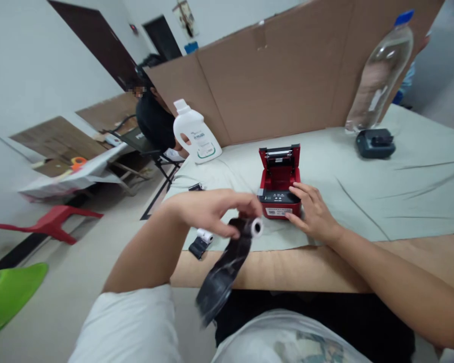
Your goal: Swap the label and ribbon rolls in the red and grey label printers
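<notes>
A small red and black label printer (280, 194) stands on the table with its lid (279, 157) raised and its red inner bay showing. My right hand (315, 212) rests against the printer's right front corner, thumb low on the front and fingers on top. To the left of the printer, my left hand (221, 209) pinches a paper roll (256, 228) with a white core. From that roll a loose dark strip (221, 280) hangs past the table's front edge, its lower end blurred. Another small roll (205, 235) with a dark tail lies beneath my left wrist.
A white jug (196, 133) stands at the back left, before a cardboard partition (280, 75). Back right are a tall clear bottle (380, 75) with a blue cap and a dark device (375, 143). A seated person (155, 118) is beyond the table's left side. A red stool (56, 222) stands left.
</notes>
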The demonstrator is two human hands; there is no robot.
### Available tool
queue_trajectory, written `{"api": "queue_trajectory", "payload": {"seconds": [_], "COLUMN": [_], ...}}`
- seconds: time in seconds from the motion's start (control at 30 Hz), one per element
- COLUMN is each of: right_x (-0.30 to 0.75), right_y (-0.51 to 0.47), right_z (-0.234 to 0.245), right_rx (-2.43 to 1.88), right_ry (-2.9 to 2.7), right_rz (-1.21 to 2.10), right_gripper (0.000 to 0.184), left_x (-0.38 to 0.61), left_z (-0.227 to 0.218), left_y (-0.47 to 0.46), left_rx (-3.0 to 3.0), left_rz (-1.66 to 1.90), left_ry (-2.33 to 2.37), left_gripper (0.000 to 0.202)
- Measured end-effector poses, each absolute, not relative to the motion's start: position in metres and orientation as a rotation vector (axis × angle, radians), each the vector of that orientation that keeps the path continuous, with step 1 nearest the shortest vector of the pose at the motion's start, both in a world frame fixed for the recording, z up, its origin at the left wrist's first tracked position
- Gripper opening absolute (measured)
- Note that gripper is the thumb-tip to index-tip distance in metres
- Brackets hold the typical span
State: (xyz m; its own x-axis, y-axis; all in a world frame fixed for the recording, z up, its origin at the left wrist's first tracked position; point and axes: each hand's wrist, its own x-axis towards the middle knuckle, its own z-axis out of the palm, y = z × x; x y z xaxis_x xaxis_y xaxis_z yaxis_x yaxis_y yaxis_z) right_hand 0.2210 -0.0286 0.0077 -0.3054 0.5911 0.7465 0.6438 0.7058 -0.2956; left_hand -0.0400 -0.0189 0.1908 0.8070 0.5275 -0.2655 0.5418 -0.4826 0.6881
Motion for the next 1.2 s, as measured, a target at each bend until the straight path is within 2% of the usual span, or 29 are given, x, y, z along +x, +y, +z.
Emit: {"api": "queue_trajectory", "payload": {"seconds": [0.13,0.23,0.33,0.43,0.57,0.77,0.87,1.03,1.2], "right_x": [0.222,0.224,0.225,0.224,0.224,0.223,0.22,0.218,0.217], "right_y": [-0.029,-0.028,-0.027,-0.027,-0.027,-0.031,-0.035,-0.038,-0.037], "right_z": [0.009,0.009,0.009,0.008,0.008,0.013,0.015,0.015,0.014], "right_rx": [-0.973,-0.983,-0.969,-0.954,-0.957,-0.925,-0.885,-0.834,-0.837], "right_ry": [-1.961,-1.948,-1.968,-1.994,-2.009,-2.039,-2.146,-2.121,-2.067], "right_rz": [-0.047,-0.056,-0.076,-0.094,-0.123,-0.142,-0.162,-0.19,-0.189], "right_gripper": [0.077,0.08,0.074,0.06,0.049,0.067,0.065,0.043,0.032], "left_x": [0.011,0.042,0.063,0.069,0.06,0.037,0.027,0.016,0.011], "left_z": [0.158,0.13,0.11,0.099,0.096,0.105,0.103,0.086,0.064], "left_y": [0.042,0.079,0.09,0.089,0.087,0.08,0.085,0.086,0.05], "left_rx": [2.322,2.455,2.542,2.55,2.565,2.39,2.537,2.613,2.588], "left_rz": [0.194,0.069,-0.174,-0.241,0.083,0.769,1.087,1.059,1.247], "left_ry": [0.846,1.042,1.179,1.224,1.135,1.225,1.307,1.187,1.226], "left_gripper": [0.037,0.043,0.044,0.04,0.03,0.024,0.032,0.059,0.061]}}
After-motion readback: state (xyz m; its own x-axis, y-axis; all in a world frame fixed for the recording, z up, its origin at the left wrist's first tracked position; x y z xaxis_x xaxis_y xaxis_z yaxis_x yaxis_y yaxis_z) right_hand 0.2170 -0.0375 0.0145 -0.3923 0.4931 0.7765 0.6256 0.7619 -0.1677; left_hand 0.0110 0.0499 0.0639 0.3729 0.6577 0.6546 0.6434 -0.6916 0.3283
